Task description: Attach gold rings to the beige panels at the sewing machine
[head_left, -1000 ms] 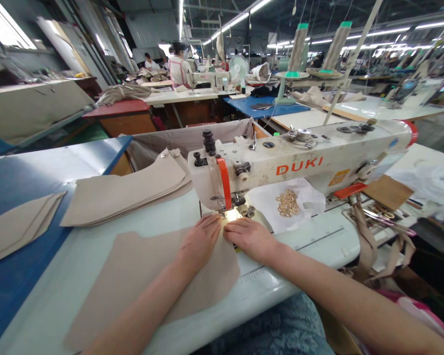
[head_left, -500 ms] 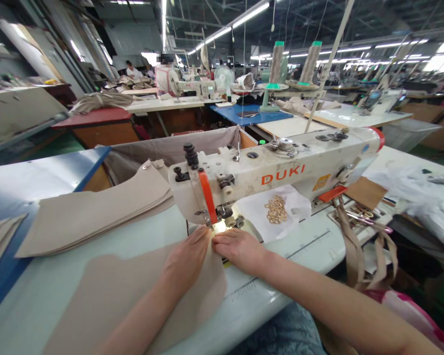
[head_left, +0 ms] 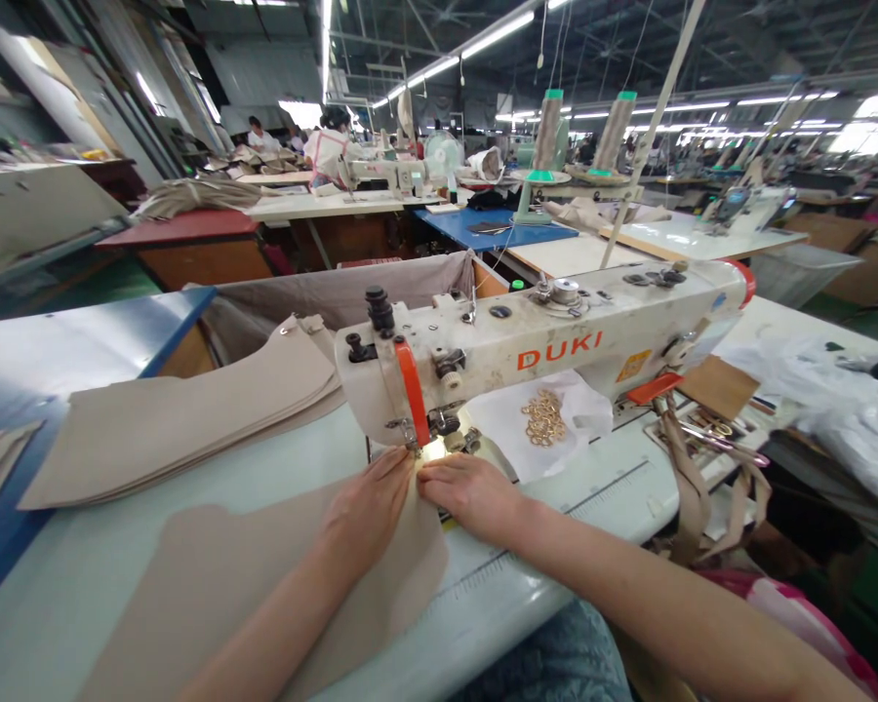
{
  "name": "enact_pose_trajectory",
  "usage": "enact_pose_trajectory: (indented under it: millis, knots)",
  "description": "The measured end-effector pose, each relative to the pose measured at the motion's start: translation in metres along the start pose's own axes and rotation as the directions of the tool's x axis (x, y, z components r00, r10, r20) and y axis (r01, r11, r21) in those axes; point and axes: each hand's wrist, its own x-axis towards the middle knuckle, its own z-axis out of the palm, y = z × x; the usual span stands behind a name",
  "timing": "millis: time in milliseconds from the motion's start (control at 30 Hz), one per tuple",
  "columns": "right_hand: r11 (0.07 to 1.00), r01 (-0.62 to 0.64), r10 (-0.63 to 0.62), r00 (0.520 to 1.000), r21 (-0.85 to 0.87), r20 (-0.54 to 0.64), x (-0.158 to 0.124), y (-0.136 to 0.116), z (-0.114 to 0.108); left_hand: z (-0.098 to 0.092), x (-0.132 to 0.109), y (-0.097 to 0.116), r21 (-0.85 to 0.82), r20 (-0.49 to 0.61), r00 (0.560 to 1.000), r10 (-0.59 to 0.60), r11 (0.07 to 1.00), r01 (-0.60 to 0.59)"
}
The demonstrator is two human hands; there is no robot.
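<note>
A white sewing machine [head_left: 556, 331] marked DUKI stands in front of me, its lamp lighting the needle area [head_left: 431, 450]. Under it lies a beige fabric panel [head_left: 241, 556], spread across the pale machine bed toward the lower left. My left hand [head_left: 370, 502] presses on the panel just left of the presser foot, its fingers together and closed on the cloth. My right hand [head_left: 472, 492] is closed at the panel's edge on the other side, its fingertips close to the left ones. Both sets of fingertips partly hide the cloth at the needle.
Stacked beige panels [head_left: 190, 414] lie at the left. Gold-coloured metal rings [head_left: 545, 419] rest on a white sheet [head_left: 501, 429] behind my right hand. Beige straps [head_left: 684, 478] hang at the right beside scissors [head_left: 721, 429]. Thread cones [head_left: 615, 135] stand behind; co-workers sit farther back.
Both hands stay at the needle with the panel almost unmoved. The view has shifted slightly, and a co-worker in the background has changed posture a little.
</note>
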Motion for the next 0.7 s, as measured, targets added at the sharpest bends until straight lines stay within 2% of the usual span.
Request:
enact_pose_trajectory:
  millis: [133, 333, 467, 567, 700]
  knots:
    - [1.0, 0.001, -0.001, 1.0, 0.009, -0.008, -0.002, -0.001, 0.001, 0.001, -0.003, 0.001, 0.06, 0.11, 0.994, 0.002, 0.998, -0.008]
    - [1.0, -0.009, 0.009, 1.0, 0.029, -0.02, -0.002, 0.0, 0.001, 0.001, 0.002, 0.003, 0.048, 0.104, 0.994, -0.041, 0.998, 0.036]
    - [1.0, -0.003, 0.002, 1.0, 0.021, 0.021, 0.001, -0.001, -0.004, -0.003, 0.002, 0.006, 0.054, 0.119, 0.991, -0.055, 0.997, 0.049]
    - [0.999, 0.035, -0.036, 0.997, 0.005, 0.063, 0.002, -0.014, -0.007, -0.008, -0.013, 0.01, 0.057, 0.094, 0.993, -0.075, 0.996, 0.07]
    - [0.994, 0.109, -0.109, 0.994, 0.018, 0.018, -0.004, -0.046, -0.003, -0.024, -0.046, 0.021, 0.054, 0.103, 0.991, -0.084, 0.995, 0.079]
